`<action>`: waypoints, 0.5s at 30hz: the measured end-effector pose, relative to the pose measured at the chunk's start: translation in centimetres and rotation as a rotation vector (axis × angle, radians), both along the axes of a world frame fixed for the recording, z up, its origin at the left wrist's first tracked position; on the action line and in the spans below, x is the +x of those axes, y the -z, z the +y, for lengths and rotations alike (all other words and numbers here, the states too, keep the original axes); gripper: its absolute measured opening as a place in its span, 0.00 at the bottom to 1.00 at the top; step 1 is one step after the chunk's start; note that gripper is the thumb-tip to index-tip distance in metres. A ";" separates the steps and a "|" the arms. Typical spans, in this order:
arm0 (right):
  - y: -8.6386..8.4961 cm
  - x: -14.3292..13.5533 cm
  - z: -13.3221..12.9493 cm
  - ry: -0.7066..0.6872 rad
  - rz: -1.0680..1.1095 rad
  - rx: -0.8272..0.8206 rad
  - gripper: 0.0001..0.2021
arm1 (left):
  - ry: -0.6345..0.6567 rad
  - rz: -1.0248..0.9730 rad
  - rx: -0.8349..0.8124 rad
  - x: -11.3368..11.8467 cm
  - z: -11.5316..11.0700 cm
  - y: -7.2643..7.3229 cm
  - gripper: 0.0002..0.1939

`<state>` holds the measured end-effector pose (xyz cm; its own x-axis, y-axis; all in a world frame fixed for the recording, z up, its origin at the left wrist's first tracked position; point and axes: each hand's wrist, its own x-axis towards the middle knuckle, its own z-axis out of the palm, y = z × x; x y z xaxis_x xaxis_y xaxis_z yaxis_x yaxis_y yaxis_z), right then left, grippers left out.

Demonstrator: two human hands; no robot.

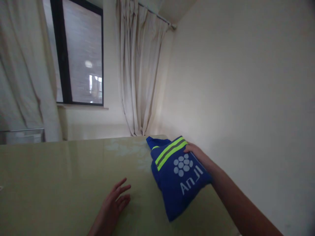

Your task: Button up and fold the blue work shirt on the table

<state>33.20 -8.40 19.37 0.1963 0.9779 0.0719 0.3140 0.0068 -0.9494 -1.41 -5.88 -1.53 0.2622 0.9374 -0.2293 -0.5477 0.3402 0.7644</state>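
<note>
A folded blue garment with yellow-green stripes and a white logo lies on the olive-green table, near its far right corner. My right hand rests on the garment's right edge, fingers over the cloth. My left hand lies flat on the bare tabletop to the left of the garment, fingers spread and holding nothing.
A white wall runs close along the table's right side. Cream curtains hang behind the table on either side of a dark-framed window. A glass-topped item stands at the far left.
</note>
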 end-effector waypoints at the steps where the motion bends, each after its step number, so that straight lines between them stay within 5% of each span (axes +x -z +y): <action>1: -2.0 1.2 0.5 0.005 -0.016 0.019 0.23 | 0.000 0.009 0.009 0.3 0.2 0.4 0.40; 5: -8.5 4.5 4.5 0.134 -0.320 0.048 0.26 | 0.017 -0.003 0.024 1.3 0.7 1.6 0.35; 8: -10.0 4.6 9.0 0.231 -0.795 0.069 0.25 | 0.025 -0.006 0.027 1.4 0.9 1.8 0.36; 11: -6.7 2.0 12.9 0.296 -1.049 0.021 0.28 | 0.022 0.008 0.004 1.3 0.8 1.3 0.39; 15: 3.6 -3.8 14.1 0.139 -1.062 -0.057 0.24 | 0.030 0.003 -0.024 1.0 0.4 0.7 0.42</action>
